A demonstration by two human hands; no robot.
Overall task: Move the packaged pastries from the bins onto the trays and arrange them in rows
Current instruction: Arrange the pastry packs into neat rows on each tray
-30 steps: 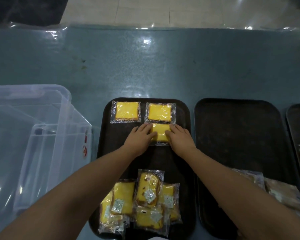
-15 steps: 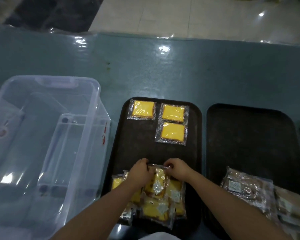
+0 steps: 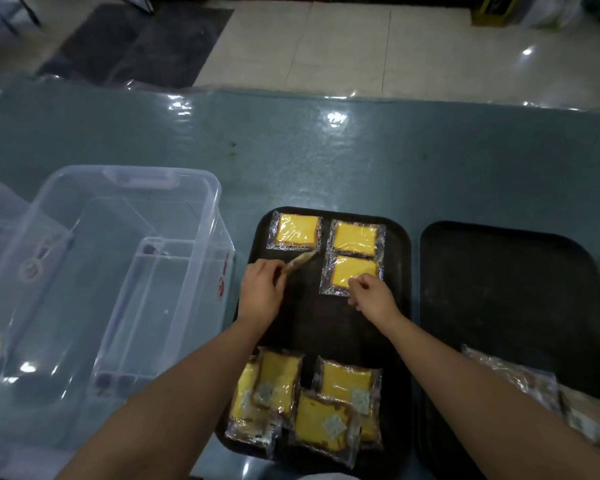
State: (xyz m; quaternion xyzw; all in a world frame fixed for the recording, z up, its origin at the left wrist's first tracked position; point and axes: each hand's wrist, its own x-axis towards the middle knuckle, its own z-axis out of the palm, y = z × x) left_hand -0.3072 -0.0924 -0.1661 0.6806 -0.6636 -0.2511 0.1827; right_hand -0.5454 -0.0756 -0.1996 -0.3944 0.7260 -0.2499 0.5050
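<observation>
Three wrapped yellow pastries lie flat at the far end of a dark tray (image 3: 312,323): one (image 3: 298,229) at the left, one (image 3: 355,239) to its right, and a third (image 3: 352,276) just below that. My left hand (image 3: 262,289) grips another wrapped pastry (image 3: 300,261), seen edge-on, below the far-left one. My right hand (image 3: 373,297) has loosely curled fingers touching the near edge of the third pastry's wrapper. Several more wrapped yellow pastries (image 3: 305,400) lie in a loose pile at the tray's near end, between my forearms.
A clear plastic bin (image 3: 118,271) stands left of the tray, with another clear bin beyond it at the left edge. A second dark tray (image 3: 499,289) lies to the right, with brown wrapped pastries (image 3: 520,379) on its near part. The table is teal and glossy.
Both hands took a pastry off the near pile and moved up the tray. My left hand now holds it alone near the far-left pastry; my right hand reached the third placed one.
</observation>
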